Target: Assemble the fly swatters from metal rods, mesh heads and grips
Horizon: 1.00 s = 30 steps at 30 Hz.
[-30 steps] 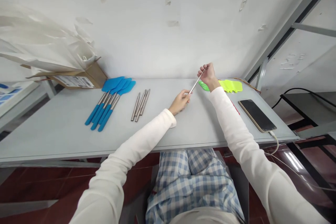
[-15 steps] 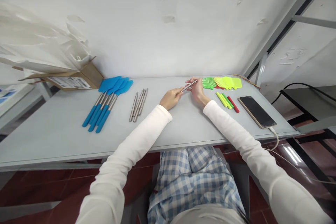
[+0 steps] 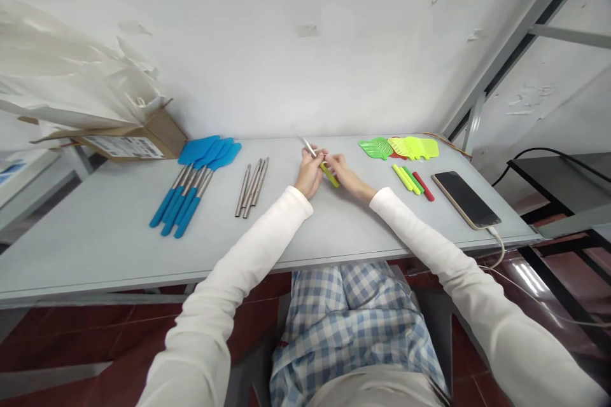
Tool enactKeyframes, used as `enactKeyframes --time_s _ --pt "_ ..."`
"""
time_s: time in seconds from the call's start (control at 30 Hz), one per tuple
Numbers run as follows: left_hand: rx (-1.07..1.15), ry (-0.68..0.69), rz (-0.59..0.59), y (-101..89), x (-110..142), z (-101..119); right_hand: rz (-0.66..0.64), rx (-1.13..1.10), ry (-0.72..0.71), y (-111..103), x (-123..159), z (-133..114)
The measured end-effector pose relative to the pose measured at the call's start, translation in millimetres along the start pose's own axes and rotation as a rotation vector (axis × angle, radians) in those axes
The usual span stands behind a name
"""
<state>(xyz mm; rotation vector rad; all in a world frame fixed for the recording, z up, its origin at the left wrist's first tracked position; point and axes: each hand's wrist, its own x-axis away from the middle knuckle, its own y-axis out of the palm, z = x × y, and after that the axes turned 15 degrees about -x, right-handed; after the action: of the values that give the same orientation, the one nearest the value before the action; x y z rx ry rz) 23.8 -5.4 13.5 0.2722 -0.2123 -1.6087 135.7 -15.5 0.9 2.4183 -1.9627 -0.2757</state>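
My left hand [image 3: 309,173] is closed round a slim metal rod [image 3: 307,145], which tilts up to the left above the tabletop. At the rod's lower end a yellow-green grip sleeve [image 3: 330,176] slants down to the right between my hands. The fingers of my right hand [image 3: 347,177] are bent together at the sleeve's upper part; their exact hold is partly hidden. Left of my hands lie several loose metal rods [image 3: 252,188]. To the right are several coloured sleeves [image 3: 413,180], yellow-green, green and red, below flat plastic heads [image 3: 415,148] in green, red and yellow.
Several blue-headed tools with blue handles [image 3: 195,183] lie at the left, beside an open cardboard box [image 3: 153,135]. A phone [image 3: 465,199] on a white cable lies near the right end of the grey table [image 3: 119,254]. The white wall [image 3: 248,63] rises behind.
Both hands have come nearer together, the right one moving left off the green head. The rod now points up to the left, and its yellow-green sleeve has come into sight.
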Motion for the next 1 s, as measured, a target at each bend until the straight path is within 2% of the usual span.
enactKeyframes --time_s 0.07,0.17,0.27,0.37,0.6,0.8,0.9,0.97,1.0 --pt "0.158 -0.093 0.056 -4.8 -1.9 6.0 -0.082 0.193 -0.079 5.8 6.8 3.0" --pt "0.32 -0.184 0.041 -14.6 -7.4 15.4 -0.117 0.438 -0.125 9.4 11.4 0.9" --pt "0.355 -0.213 -0.01 -23.4 -12.8 22.2 -0.125 0.684 -0.086 8.5 12.7 -2.2" --pt "0.318 -0.222 -0.004 -31.3 -17.0 25.0 -0.139 0.828 -0.038 8.6 15.6 -2.3" --pt "0.06 -0.234 0.071 -45.1 -29.7 28.5 -0.194 0.913 -0.035 20.1 25.5 -6.6" --pt "0.033 -0.369 0.135 -46.8 -43.0 33.7 -0.177 0.951 0.001 45.7 33.4 -11.6" --pt "0.051 -0.339 0.279 -72.6 -47.6 53.2 -0.208 0.922 0.064 43.5 58.8 -19.9" --pt "0.04 -0.272 0.374 -98.3 -46.8 71.1 -0.266 0.863 0.09 30.5 82.4 -29.1" --pt "0.021 -0.256 0.383 -109.9 -44.8 79.2 -0.247 0.824 0.109 21.2 92.9 -34.0"
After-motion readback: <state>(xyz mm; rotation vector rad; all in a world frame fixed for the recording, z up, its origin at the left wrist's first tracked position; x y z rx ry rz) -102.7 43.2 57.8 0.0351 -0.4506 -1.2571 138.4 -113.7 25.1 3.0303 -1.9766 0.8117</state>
